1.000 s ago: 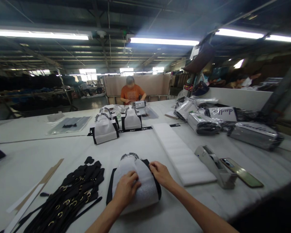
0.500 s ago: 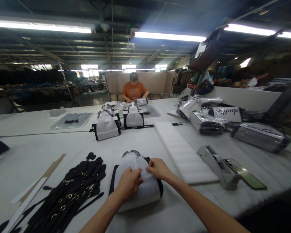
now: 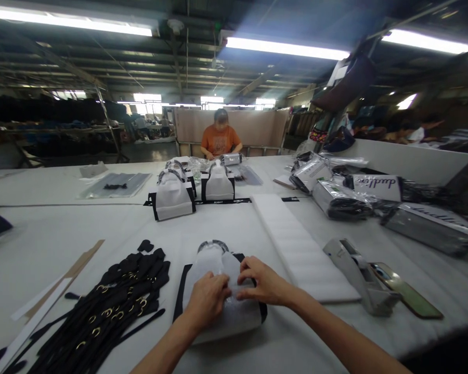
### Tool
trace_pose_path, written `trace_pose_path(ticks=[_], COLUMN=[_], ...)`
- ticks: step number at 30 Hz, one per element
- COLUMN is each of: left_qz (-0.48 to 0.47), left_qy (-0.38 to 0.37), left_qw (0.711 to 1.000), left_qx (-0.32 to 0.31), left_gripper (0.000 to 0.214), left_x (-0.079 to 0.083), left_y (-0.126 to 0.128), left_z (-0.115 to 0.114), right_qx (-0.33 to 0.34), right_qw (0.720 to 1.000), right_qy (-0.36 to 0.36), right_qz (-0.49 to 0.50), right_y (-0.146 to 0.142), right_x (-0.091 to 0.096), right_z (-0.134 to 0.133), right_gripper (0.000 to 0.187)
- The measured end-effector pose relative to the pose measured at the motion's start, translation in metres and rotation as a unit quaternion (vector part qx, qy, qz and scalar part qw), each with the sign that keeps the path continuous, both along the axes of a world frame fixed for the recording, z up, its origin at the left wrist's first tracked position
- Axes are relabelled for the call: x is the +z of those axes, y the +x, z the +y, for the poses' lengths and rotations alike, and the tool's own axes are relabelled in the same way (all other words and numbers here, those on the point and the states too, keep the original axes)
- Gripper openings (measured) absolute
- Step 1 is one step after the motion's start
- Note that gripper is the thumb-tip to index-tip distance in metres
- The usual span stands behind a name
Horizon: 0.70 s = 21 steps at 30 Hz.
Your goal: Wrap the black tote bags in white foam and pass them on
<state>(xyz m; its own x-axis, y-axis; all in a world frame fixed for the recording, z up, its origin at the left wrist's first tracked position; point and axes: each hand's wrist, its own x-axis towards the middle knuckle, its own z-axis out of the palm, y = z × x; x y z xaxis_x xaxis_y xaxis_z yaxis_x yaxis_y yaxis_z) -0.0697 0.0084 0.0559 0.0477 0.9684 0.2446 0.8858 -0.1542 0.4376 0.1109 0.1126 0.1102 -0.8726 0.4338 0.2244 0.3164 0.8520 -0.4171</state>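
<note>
A black handbag (image 3: 178,294) stands in front of me, with a white foam sheet (image 3: 234,311) wrapped over its front and its arched handle (image 3: 214,244) standing up at the top. My left hand (image 3: 207,301) lies against the foam, its fingers curled in and pressing together at the middle of the sheet. On the other side of the bag, my right hand (image 3: 259,280) has its thumb and fingers apart, the tips close to or on the foam. What may lie under the left fingertips is hidden.
Black straps with gold rings (image 3: 113,311) are heaped at left. Foam strips (image 3: 300,249), a tape dispenser (image 3: 361,278) and a phone (image 3: 407,291) lie at right. Wrapped bags (image 3: 173,200) stand farther back, plastic-packed bags (image 3: 432,223) far right. A person in orange (image 3: 220,140) sits opposite.
My right hand has slid down from the bag's upper right edge, and its pinched fingers have spread. The left hand stays at the middle of the foam. The view has shifted slightly.
</note>
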Motion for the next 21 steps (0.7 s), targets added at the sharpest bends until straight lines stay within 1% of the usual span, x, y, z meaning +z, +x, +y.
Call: trace_pose_path(ticks=[2, 6, 8, 10, 11, 13, 17, 21], left_qz=[-0.005, -0.018, -0.017, -0.003, 0.005, 0.013, 0.005, -0.002], left_qy=[0.001, -0.005, -0.007, -0.006, -0.005, -0.004, 0.014, 0.036], left_qw=[1.000, 1.000, 1.000, 0.999, 0.999, 1.000, 0.999, 0.996], left_qx=[-0.001, -0.009, -0.018, -0.035, -0.037, -0.022, 0.048, 0.076], left_gripper=[0.020, 0.017, 0.019, 0.025, 0.024, 0.020, 0.027, 0.019], left_x=[-0.001, 0.003, 0.008, 0.011, 0.012, 0.011, 0.004, 0.001], left_y=[0.000, -0.001, 0.000, 0.003, 0.006, 0.011, 0.020, 0.023], left_z=[0.000, -0.004, -0.006, -0.007, -0.007, -0.006, -0.001, 0.002], right_qx=[0.041, 0.073, 0.070, 0.054, 0.043, 0.027, 0.021, 0.024], right_qw=[0.999, 0.996, 0.996, 0.997, 0.998, 0.999, 1.000, 0.998], right_qy=[0.020, 0.005, 0.003, 0.004, 0.003, -0.002, -0.012, -0.001], right_qz=[-0.029, -0.055, -0.054, -0.050, -0.047, -0.041, -0.010, 0.054], right_y=[-0.002, -0.007, -0.008, -0.008, -0.008, -0.008, -0.008, -0.007], right_x=[0.001, -0.005, -0.009, -0.013, -0.015, -0.019, -0.029, -0.032], right_z=[-0.001, 0.001, 0.002, 0.002, 0.001, 0.001, 0.003, 0.002], right_gripper=[0.024, 0.012, 0.011, 0.012, 0.012, 0.011, 0.007, 0.010])
